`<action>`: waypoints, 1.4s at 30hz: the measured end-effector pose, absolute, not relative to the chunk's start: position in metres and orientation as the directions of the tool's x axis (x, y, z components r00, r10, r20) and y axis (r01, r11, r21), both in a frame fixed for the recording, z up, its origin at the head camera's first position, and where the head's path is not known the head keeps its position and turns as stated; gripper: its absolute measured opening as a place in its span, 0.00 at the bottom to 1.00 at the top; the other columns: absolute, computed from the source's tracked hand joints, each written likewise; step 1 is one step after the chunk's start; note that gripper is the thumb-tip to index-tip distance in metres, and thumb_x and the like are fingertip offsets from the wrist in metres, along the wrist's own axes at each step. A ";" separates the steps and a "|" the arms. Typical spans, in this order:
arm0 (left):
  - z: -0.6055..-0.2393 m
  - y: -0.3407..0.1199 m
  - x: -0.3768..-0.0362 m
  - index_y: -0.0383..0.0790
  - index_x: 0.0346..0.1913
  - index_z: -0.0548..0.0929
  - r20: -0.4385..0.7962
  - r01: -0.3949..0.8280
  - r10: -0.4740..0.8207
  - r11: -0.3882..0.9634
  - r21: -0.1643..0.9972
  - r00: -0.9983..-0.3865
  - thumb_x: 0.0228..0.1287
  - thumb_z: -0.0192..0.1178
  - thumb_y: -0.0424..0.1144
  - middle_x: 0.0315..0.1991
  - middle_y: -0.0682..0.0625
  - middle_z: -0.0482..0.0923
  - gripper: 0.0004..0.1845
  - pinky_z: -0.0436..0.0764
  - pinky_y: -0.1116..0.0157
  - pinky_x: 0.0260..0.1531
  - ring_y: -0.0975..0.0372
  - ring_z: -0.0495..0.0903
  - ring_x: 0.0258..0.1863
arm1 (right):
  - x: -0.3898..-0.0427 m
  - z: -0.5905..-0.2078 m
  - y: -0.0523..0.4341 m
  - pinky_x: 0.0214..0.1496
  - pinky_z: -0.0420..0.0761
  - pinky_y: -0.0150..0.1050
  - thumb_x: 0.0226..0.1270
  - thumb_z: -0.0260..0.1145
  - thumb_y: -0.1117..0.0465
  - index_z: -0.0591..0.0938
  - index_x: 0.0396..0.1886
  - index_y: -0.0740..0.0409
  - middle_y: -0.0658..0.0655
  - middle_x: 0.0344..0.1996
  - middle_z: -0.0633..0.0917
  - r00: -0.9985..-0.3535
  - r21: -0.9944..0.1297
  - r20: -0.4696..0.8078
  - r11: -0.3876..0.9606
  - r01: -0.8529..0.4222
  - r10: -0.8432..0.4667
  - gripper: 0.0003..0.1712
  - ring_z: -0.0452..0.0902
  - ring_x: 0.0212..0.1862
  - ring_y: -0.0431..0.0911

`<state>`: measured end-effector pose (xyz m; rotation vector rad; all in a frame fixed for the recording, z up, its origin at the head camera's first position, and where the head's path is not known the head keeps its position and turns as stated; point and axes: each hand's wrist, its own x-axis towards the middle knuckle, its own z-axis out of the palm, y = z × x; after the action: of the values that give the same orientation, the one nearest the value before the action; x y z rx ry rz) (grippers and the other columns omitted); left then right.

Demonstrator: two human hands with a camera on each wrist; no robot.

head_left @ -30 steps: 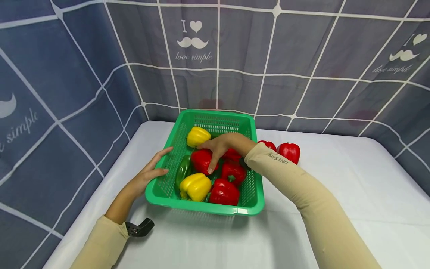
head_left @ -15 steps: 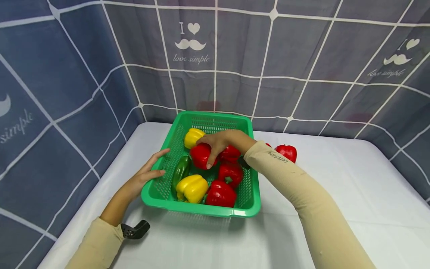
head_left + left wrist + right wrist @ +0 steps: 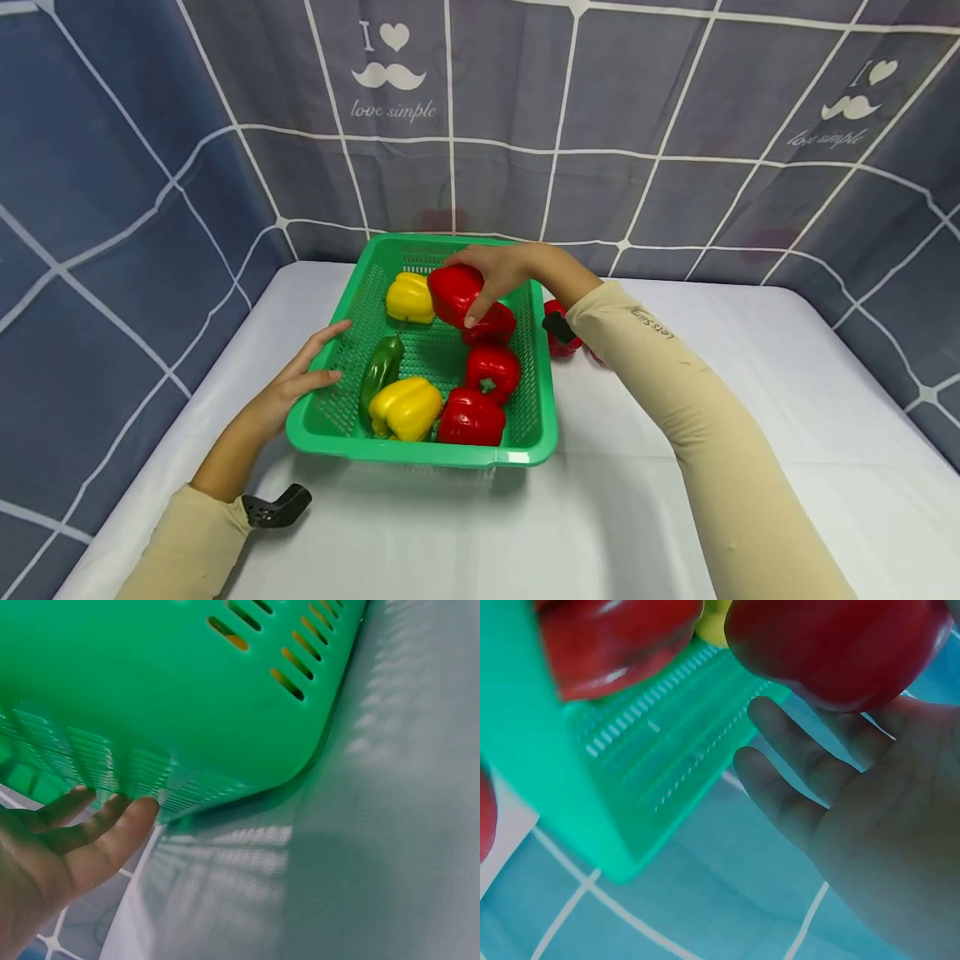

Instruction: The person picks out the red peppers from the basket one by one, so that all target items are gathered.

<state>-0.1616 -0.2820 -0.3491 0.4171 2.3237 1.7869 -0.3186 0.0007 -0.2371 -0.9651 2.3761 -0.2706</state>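
Observation:
In the head view my right hand (image 3: pixel 498 271) grips a red bell pepper (image 3: pixel 452 293) above the back of a green plastic basket (image 3: pixel 420 454). The right wrist view shows the same held pepper (image 3: pixel 832 645) between thumb side and fingers, with two fingers stretched below it. My left hand (image 3: pixel 285 390) is at the basket's left side, and its straight fingers touch the slotted wall (image 3: pixel 112 769). Inside the basket lie a front yellow bell pepper (image 3: pixel 407 408), a back yellow bell pepper (image 3: pixel 410 297), a long green pepper (image 3: pixel 382 367) and several red bell peppers (image 3: pixel 471 418).
Other red bell peppers (image 3: pixel 561 343) lie on the white tablecloth (image 3: pixel 697 333) right of the basket, partly hidden by my right forearm. A grey checked curtain (image 3: pixel 510 192) stands behind and to the left.
My right hand has lifted the red bell pepper up and toward the back of the basket. The left hand stays by the basket's side. The whole view has shifted somewhat.

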 end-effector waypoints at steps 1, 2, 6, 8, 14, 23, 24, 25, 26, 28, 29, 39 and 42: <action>-0.349 -0.282 -0.162 0.52 0.72 0.47 0.032 0.115 0.327 0.237 0.965 -0.944 0.64 0.45 0.33 0.73 0.47 0.30 0.35 0.56 0.54 0.64 0.46 0.34 0.69 | -0.319 -0.236 0.004 0.55 0.73 0.43 0.44 0.72 0.44 0.55 0.69 0.44 0.50 0.62 0.62 -0.594 -0.381 -0.417 0.726 -0.573 -0.688 0.53 0.60 0.60 0.47; -0.349 -0.282 -0.162 0.52 0.72 0.47 0.037 0.118 0.327 0.234 0.965 -0.944 0.64 0.45 0.33 0.73 0.47 0.30 0.35 0.51 0.47 0.64 0.46 0.33 0.69 | -0.319 -0.234 0.007 0.55 0.73 0.43 0.44 0.72 0.44 0.55 0.69 0.45 0.50 0.62 0.61 -0.597 -0.380 -0.416 0.728 -0.571 -0.686 0.53 0.60 0.60 0.47; -0.349 -0.282 -0.162 0.55 0.71 0.47 0.028 0.109 0.323 0.233 0.966 -0.946 0.65 0.44 0.34 0.72 0.46 0.31 0.34 0.59 0.54 0.62 0.50 0.43 0.67 | -0.320 -0.231 0.019 0.57 0.72 0.43 0.45 0.72 0.44 0.54 0.69 0.45 0.52 0.63 0.60 -0.611 -0.362 -0.413 0.737 -0.571 -0.676 0.53 0.58 0.62 0.48; -0.349 -0.283 -0.161 0.57 0.71 0.47 0.020 0.098 0.327 0.224 0.970 -0.945 0.66 0.43 0.34 0.72 0.44 0.32 0.33 0.69 0.67 0.54 0.55 0.54 0.63 | -0.319 -0.229 0.025 0.56 0.72 0.43 0.45 0.72 0.45 0.54 0.69 0.46 0.52 0.63 0.60 -0.614 -0.358 -0.409 0.738 -0.572 -0.675 0.53 0.58 0.62 0.48; -0.349 -0.282 -0.161 0.57 0.71 0.47 0.015 0.098 0.328 0.237 0.967 -0.945 0.66 0.43 0.35 0.72 0.46 0.31 0.33 0.65 0.63 0.58 0.59 0.51 0.64 | -0.317 -0.227 0.045 0.54 0.74 0.43 0.45 0.72 0.47 0.56 0.68 0.46 0.52 0.61 0.62 -0.638 -0.365 -0.389 0.747 -0.556 -0.665 0.52 0.59 0.61 0.48; -0.350 -0.283 -0.162 0.58 0.71 0.46 0.031 0.098 0.364 0.167 0.981 -0.931 0.68 0.41 0.34 0.69 0.47 0.36 0.32 0.75 0.67 0.47 0.70 0.68 0.52 | -0.314 -0.226 0.082 0.51 0.76 0.44 0.44 0.73 0.49 0.56 0.68 0.46 0.52 0.59 0.62 -0.681 -0.379 -0.345 0.759 -0.529 -0.646 0.52 0.59 0.60 0.48; -0.350 -0.283 -0.162 0.58 0.71 0.46 0.035 0.095 0.373 0.142 0.985 -0.927 0.68 0.41 0.33 0.69 0.47 0.38 0.32 0.76 0.68 0.46 0.71 0.69 0.51 | -0.313 -0.226 0.086 0.51 0.76 0.44 0.44 0.73 0.49 0.56 0.68 0.46 0.52 0.58 0.62 -0.686 -0.383 -0.337 0.760 -0.526 -0.645 0.52 0.60 0.60 0.48; -0.351 -0.283 -0.162 0.58 0.71 0.46 0.039 0.091 0.379 0.119 0.989 -0.925 0.68 0.40 0.33 0.68 0.48 0.40 0.32 0.77 0.68 0.44 0.71 0.72 0.48 | -0.312 -0.227 0.089 0.50 0.76 0.44 0.44 0.73 0.49 0.56 0.68 0.47 0.52 0.58 0.63 -0.691 -0.385 -0.331 0.761 -0.523 -0.643 0.52 0.60 0.60 0.48; -0.352 -0.283 -0.162 0.58 0.71 0.46 0.037 0.080 0.386 0.097 0.992 -0.922 0.68 0.40 0.32 0.66 0.49 0.42 0.32 0.79 0.70 0.37 0.68 0.75 0.43 | -0.311 -0.227 0.093 0.50 0.76 0.44 0.44 0.73 0.49 0.56 0.67 0.47 0.52 0.57 0.64 -0.696 -0.386 -0.324 0.761 -0.521 -0.641 0.51 0.61 0.59 0.48; -0.353 -0.284 -0.161 0.58 0.71 0.47 0.042 0.076 0.390 0.074 0.994 -0.920 0.68 0.39 0.32 0.64 0.51 0.45 0.32 0.79 0.70 0.37 0.68 0.76 0.43 | -0.310 -0.227 0.099 0.50 0.77 0.43 0.44 0.73 0.48 0.56 0.67 0.47 0.51 0.56 0.64 -0.705 -0.382 -0.308 0.762 -0.523 -0.639 0.51 0.62 0.58 0.47; -0.353 -0.284 -0.161 0.59 0.71 0.47 0.042 0.072 0.394 0.063 0.995 -0.918 0.68 0.39 0.32 0.64 0.52 0.45 0.32 0.79 0.71 0.36 0.68 0.76 0.43 | -0.309 -0.227 0.102 0.50 0.76 0.44 0.44 0.72 0.48 0.56 0.68 0.47 0.51 0.56 0.64 -0.707 -0.382 -0.300 0.760 -0.526 -0.640 0.52 0.62 0.58 0.47; -0.356 -0.283 -0.163 0.59 0.71 0.45 0.046 0.092 0.379 0.104 0.990 -0.924 0.68 0.39 0.31 0.69 0.47 0.31 0.33 0.76 0.74 0.40 0.71 0.68 0.50 | -0.301 -0.227 0.134 0.54 0.74 0.48 0.43 0.74 0.49 0.54 0.69 0.49 0.52 0.60 0.62 -0.760 -0.403 -0.206 0.761 -0.508 -0.616 0.55 0.62 0.60 0.49; -0.357 -0.283 -0.164 0.59 0.71 0.45 0.046 0.087 0.385 0.089 0.992 -0.922 0.68 0.38 0.31 0.68 0.47 0.32 0.33 0.77 0.73 0.39 0.71 0.70 0.48 | -0.299 -0.229 0.149 0.53 0.75 0.49 0.42 0.74 0.49 0.54 0.69 0.50 0.53 0.59 0.63 -0.786 -0.427 -0.173 0.764 -0.483 -0.594 0.55 0.62 0.60 0.49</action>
<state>-0.1642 -0.2832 -0.3570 0.4751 2.1386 1.9208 -0.2988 0.1492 -0.2295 -0.8339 2.6623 -0.5261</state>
